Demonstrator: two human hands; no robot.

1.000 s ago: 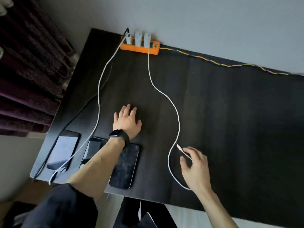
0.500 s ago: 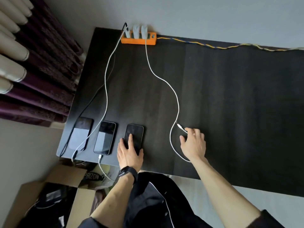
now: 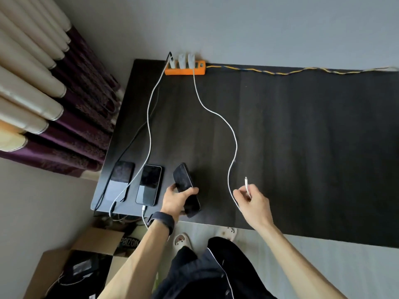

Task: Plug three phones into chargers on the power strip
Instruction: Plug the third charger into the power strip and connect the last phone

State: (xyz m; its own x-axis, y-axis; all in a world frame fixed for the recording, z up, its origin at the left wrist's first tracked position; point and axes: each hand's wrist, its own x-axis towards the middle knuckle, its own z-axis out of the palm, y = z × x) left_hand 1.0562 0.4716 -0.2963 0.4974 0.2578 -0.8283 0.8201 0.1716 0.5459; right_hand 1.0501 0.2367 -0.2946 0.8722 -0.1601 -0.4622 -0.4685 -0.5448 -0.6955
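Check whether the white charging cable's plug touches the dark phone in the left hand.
Apart: the head view shows black table between white plug and dark phone.

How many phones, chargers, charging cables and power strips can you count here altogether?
Phones: 3, one in the left hand
Chargers: 3
Charging cables: 3
Power strip: 1
Total: 10
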